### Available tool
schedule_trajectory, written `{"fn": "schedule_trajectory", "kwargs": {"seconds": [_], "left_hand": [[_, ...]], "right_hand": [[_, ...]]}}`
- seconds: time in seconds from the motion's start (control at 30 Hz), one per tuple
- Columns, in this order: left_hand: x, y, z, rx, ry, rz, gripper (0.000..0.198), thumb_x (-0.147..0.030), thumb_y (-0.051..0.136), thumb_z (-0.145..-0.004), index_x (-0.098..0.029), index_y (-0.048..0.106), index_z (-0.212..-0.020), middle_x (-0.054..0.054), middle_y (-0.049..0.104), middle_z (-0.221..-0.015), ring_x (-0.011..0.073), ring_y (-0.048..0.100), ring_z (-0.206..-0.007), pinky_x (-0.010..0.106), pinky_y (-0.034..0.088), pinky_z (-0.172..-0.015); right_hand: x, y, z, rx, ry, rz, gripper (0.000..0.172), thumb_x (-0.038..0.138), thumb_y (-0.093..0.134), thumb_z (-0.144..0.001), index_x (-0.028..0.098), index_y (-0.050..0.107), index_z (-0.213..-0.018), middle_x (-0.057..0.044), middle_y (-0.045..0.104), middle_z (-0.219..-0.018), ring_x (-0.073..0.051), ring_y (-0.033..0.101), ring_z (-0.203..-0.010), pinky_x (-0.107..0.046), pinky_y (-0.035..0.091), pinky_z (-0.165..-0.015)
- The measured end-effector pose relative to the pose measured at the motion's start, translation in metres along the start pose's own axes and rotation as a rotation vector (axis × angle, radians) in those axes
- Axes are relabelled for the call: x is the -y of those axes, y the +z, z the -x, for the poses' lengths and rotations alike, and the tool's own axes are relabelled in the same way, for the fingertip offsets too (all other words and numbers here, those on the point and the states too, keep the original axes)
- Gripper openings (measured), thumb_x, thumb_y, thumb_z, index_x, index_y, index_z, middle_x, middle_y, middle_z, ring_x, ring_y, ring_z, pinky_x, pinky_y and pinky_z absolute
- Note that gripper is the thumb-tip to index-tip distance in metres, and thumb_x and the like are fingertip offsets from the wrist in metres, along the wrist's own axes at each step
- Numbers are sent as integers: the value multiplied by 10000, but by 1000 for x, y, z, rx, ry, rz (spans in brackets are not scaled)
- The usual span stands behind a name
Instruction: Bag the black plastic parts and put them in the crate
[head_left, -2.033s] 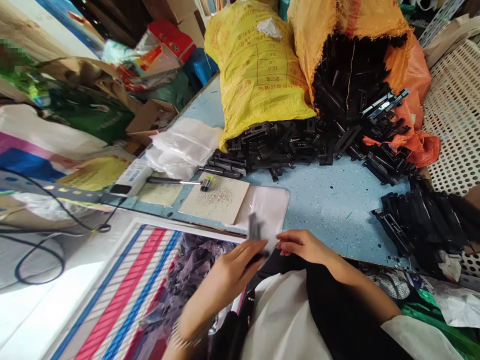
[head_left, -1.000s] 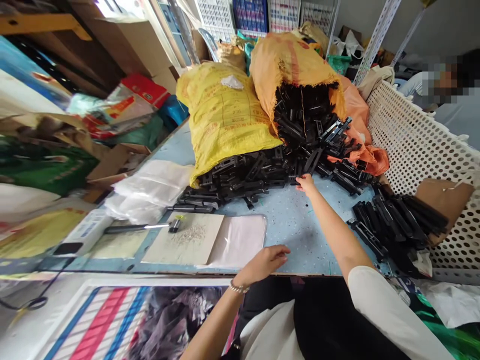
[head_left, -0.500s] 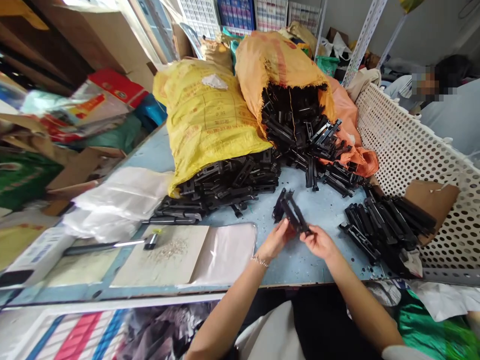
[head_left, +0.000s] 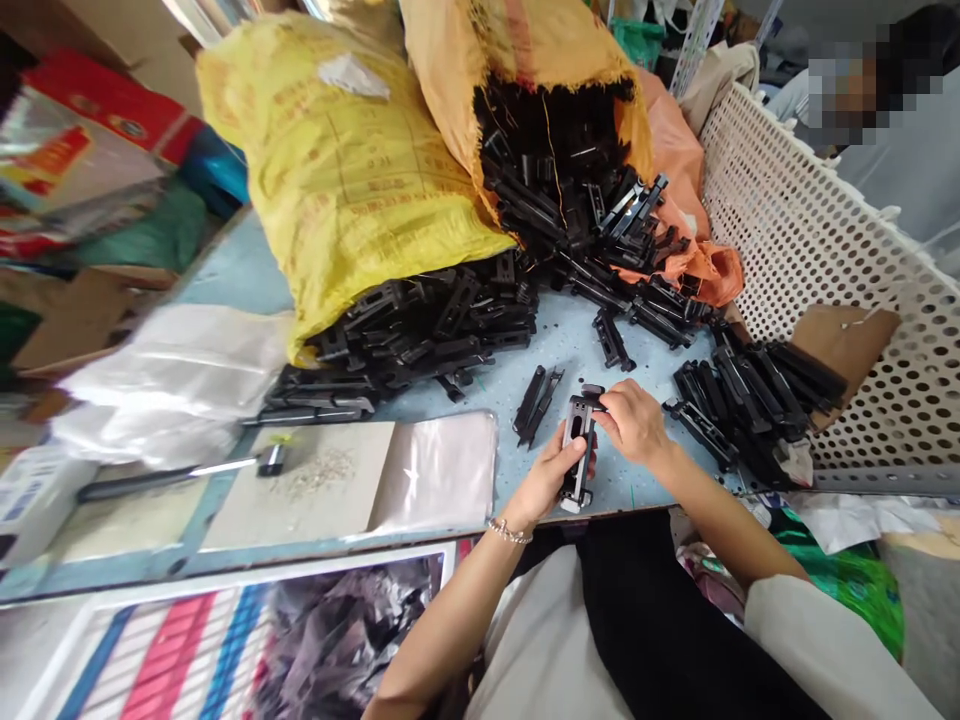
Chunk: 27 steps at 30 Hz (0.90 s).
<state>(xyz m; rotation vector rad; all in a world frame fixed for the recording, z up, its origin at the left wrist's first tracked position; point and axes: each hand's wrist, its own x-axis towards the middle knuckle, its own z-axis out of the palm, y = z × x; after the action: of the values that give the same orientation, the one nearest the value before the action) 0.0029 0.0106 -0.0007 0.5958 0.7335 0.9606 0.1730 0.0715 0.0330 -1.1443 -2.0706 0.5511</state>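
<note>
White perforated basket (head_left: 784, 190) at right, person (head_left: 919, 185) beyond it. Red packaging (head_left: 112, 95) upper left, near blue object (head_left: 219, 168). Striped fabric (head_left: 176, 650) lower left, green plastic (head_left: 862, 592) lower right.

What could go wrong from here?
1. The black part, in the left hand and right hand, is near the table's front edge; a slip might drop it off.
2. The loose heap spilling from the orange sack could slide forward.
</note>
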Motion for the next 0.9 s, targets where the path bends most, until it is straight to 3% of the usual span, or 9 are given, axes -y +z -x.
{"fn": "schedule_trajectory", "kwargs": {"seconds": [0.2,0.3,0.4,0.53,0.6,0.67,0.73,0.83,0.9], "left_hand": [[-1,6,-1,-221,71,-92,499,-593,731,-765,-202,521,-994,-57,554,-673,83,522,-546,203,434,-525],[-7,4,-3,-299,68,7,512,-597,747,-741,-183,564,-980,-41,570,-686,80,520,-541,197,420,-503],[-11,7,-4,-271,-1,111,546,-572,795,-701,-160,606,-1003,-23,597,-731,76,528,-552,196,419,-502],[-2,17,-7,-180,-267,202,547,-581,786,-710,-128,644,-981,13,627,-745,110,577,-596,226,463,-552],[6,20,-10,-180,-303,171,549,-632,707,-767,-122,652,-964,31,637,-748,139,603,-643,256,492,-607],[8,19,-13,-192,-176,-66,545,-662,586,-849,-126,662,-912,46,646,-761,166,616,-701,286,506,-674],[3,12,-17,-191,46,-517,512,-609,485,-931,-137,682,-909,74,674,-832,208,635,-807,329,511,-772],[-16,-7,-28,-321,339,-1248,386,-426,478,-977,-146,671,-1161,151,675,-1130,302,601,-1091,433,467,-972],[-29,-22,-39,-476,377,-1553,479,-364,584,-923,-144,571,-1348,201,595,-1302,371,521,-1230,517,424,-1037]], "right_hand": [[9,19,19,99,274,-242,469,548,277,-1036,240,523,-781,-1,519,-701,-174,489,-676,-318,407,-694],[13,25,50,192,61,-128,411,596,438,-980,235,595,-862,-41,594,-818,-204,520,-767,-356,409,-753],[8,29,71,242,-143,-19,343,577,587,-913,239,640,-944,-86,632,-925,-235,522,-816,-390,403,-763],[0,20,69,364,-221,17,271,494,586,-937,251,648,-836,-63,593,-803,-221,496,-753,-377,378,-714],[-2,11,63,395,-238,12,297,496,590,-932,248,630,-773,-46,548,-742,-212,480,-729,-369,370,-701],[-4,4,60,374,-295,53,312,470,576,-946,239,610,-739,-33,519,-715,-199,460,-705,-354,355,-679],[-7,1,61,337,-390,164,310,420,555,-971,224,601,-736,-28,515,-710,-190,443,-694,-340,331,-654],[-15,4,66,348,-525,364,312,355,526,-999,198,592,-738,-28,526,-705,-184,436,-697,-333,307,-636],[-20,9,68,417,-575,449,323,346,517,-1008,189,582,-734,-29,541,-712,-182,450,-704,-331,311,-635]]}}
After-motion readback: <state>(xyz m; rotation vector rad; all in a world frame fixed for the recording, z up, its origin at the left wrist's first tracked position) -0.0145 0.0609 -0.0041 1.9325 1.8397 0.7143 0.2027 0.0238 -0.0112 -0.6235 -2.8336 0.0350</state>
